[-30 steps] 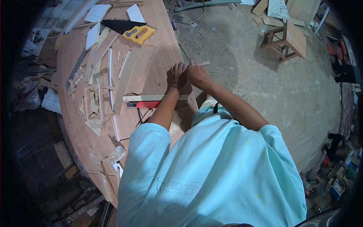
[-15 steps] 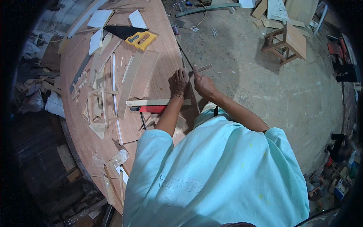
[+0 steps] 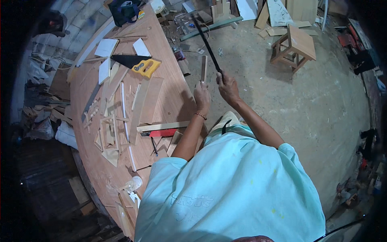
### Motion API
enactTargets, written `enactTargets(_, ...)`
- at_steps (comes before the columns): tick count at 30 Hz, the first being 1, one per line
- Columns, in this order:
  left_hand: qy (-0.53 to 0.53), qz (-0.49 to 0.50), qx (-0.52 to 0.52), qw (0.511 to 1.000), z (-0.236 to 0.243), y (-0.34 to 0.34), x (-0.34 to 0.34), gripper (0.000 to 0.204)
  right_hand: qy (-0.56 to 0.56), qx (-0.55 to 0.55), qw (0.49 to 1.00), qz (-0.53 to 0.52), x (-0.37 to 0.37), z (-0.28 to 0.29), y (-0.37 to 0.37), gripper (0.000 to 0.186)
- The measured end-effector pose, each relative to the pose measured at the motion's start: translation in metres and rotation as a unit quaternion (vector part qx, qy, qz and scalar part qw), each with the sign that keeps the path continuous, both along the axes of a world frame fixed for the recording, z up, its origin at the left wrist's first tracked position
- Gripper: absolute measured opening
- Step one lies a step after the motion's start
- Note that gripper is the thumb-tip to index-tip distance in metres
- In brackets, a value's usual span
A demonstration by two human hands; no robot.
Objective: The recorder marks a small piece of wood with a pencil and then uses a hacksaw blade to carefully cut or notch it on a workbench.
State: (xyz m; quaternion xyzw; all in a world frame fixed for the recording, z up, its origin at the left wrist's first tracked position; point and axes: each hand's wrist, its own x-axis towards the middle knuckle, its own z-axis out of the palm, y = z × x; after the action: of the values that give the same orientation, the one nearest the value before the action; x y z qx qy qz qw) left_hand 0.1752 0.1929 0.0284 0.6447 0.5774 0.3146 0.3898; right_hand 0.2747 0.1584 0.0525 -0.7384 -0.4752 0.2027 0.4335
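My left hand [image 3: 201,97] holds a short flat wooden strip [image 3: 204,69] upright, just past the edge of the plywood workbench [image 3: 169,101]. Right beside it, my right hand [image 3: 228,86] grips the lower end of a long thin black tool [image 3: 206,41] that slants up and away over the concrete floor. The two hands are close together, the black tool passing just right of the strip's top. My forearms reach out from my light blue shirt.
On the bench lie a handsaw with a yellow handle [image 3: 144,66], a red-handled tool [image 3: 163,132] under a long wood strip [image 3: 161,126], white sheets [image 3: 105,47] and several wood offcuts. A wooden stool [image 3: 294,45] stands on the floor to the right; boards lean beyond.
Both hands have moved off the bench edge and out over the floor. The wooden strip now stands upright in my left hand and the black tool is raised in my right.
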Motion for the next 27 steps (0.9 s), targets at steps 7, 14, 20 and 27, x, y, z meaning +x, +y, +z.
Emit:
enactTargets(7,-0.147,-0.009,-0.037,0.988,0.034,-0.010,0.021,0.023,0.273,0.034,0.961,-0.028,0.004,0.023,-0.003,0.026)
enactTargets(14,-0.183,0.032,-0.072,0.980,0.048,-0.019,0.027,0.015,0.401,0.043,0.915,0.007,0.012,0.021,-0.004,0.017)
enactTargets(20,-0.085,0.018,0.074,0.993,0.033,-0.019,0.016,0.014,0.393,0.010,0.917,0.063,0.014,0.028,-0.008,0.017)
enactTargets(27,-0.119,-0.050,-0.016,0.991,0.037,-0.021,0.007,0.017,0.343,-0.032,0.934,0.094,0.022,0.035,-0.015,0.016)
